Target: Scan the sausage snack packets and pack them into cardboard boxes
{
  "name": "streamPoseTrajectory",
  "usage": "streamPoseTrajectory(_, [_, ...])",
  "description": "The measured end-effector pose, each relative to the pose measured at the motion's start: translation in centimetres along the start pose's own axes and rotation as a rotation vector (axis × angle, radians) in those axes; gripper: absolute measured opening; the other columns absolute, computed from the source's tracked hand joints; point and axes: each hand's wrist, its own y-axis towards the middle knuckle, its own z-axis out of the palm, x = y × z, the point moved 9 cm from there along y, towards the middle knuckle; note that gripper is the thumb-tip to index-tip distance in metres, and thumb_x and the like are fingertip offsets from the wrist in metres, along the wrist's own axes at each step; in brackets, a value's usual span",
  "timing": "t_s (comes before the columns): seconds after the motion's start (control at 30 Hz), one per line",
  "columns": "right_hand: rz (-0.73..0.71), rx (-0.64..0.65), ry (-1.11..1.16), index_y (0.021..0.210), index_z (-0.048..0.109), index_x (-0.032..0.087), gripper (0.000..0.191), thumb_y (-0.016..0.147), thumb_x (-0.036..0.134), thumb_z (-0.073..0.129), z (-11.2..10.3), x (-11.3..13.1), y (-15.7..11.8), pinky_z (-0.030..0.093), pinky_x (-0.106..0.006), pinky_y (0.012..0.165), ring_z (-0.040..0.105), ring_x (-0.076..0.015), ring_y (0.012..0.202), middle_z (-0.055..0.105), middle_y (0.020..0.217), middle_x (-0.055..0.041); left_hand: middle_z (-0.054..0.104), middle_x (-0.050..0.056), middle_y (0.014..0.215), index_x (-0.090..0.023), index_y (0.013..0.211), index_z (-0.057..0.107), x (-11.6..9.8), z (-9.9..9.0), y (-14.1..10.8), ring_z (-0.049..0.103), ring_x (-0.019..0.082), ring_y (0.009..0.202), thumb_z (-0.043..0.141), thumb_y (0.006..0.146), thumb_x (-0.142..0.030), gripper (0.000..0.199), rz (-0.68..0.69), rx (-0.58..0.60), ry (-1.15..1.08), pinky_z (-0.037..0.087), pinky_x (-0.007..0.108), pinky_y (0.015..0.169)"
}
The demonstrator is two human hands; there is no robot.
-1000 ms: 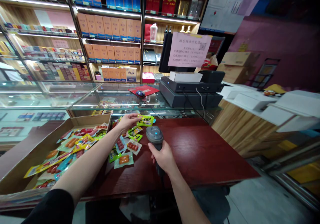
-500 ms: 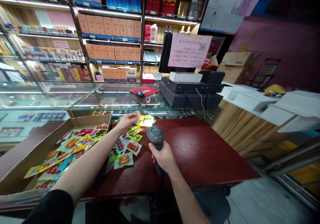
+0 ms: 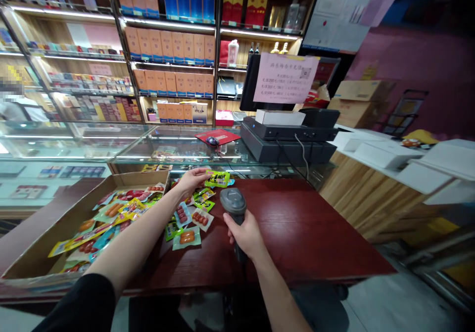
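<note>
My left hand [image 3: 192,181] pinches the left end of a yellow-green snack packet [image 3: 217,178] above the far part of the dark red table [image 3: 297,223]. In my right hand [image 3: 248,233] is a grey barcode scanner [image 3: 233,206], gripped by its handle, its head tilted toward the packet. Several small snack packets lie on the table below my left hand, among them a clear packet of orange sausages [image 3: 186,238] and one of reddish sausages [image 3: 201,218]. Left of them, a cardboard box [image 3: 31,253] holds more snack packets, partly hidden behind my left forearm.
A glass display counter [image 3: 174,149] runs behind the table, with a mouse [image 3: 212,141] on a red pad. To its right stand a monitor [image 3: 250,82] with a pink notice [image 3: 284,77] and a dark cash drawer [image 3: 289,146]. White boxes [image 3: 386,154] sit on a wooden cabinet at right.
The packet in my left hand was washed bright yellow and now shows green with dark print. Both hands keep their grips. The view has shifted slightly, and a person appears at the far left.
</note>
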Motion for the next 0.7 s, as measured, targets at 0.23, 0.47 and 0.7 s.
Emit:
streamPoseTrajectory(0.23, [-0.016, 0.097, 0.056, 0.084, 0.056, 0.020, 0.033, 0.077, 0.048, 0.072, 2.6, 1.7, 0.4, 0.042, -0.022, 0.035, 0.053, -0.0133, 0.034, 0.058, 0.049, 0.0041, 0.077, 0.008, 0.094, -0.015, 0.097, 0.075, -5.6, -7.6, -2.5, 0.067, 0.011, 0.068, 0.097, 0.047, -0.036, 0.059, 0.089, -0.169, 0.063, 0.050, 0.019, 0.057])
streamPoseTrajectory(0.47, [-0.054, 0.257, 0.073, 0.086, 0.060, 0.019, 0.033, 0.077, 0.048, 0.073, 8.2, 2.7, 0.2, 0.043, -0.024, 0.036, 0.055, -0.0152, 0.035, 0.059, 0.049, 0.0030, 0.078, 0.010, 0.094, -0.014, 0.097, 0.075, -11.3, -21.9, -12.1, 0.071, 0.015, 0.073, 0.097, 0.050, -0.032, 0.055, 0.181, -0.470, 0.074, 0.055, 0.021, 0.062])
streamPoseTrajectory(0.7, [-0.047, 0.306, 0.065, 0.087, 0.061, 0.019, 0.030, 0.076, 0.044, 0.073, 9.8, 3.2, -0.4, 0.044, -0.026, 0.035, 0.056, -0.0163, 0.036, 0.060, 0.051, 0.0022, 0.077, 0.010, 0.094, -0.015, 0.100, 0.074, -12.8, -26.0, -15.6, 0.074, 0.017, 0.079, 0.094, 0.058, -0.030, 0.049, 0.205, -0.592, 0.100, 0.057, 0.021, 0.062])
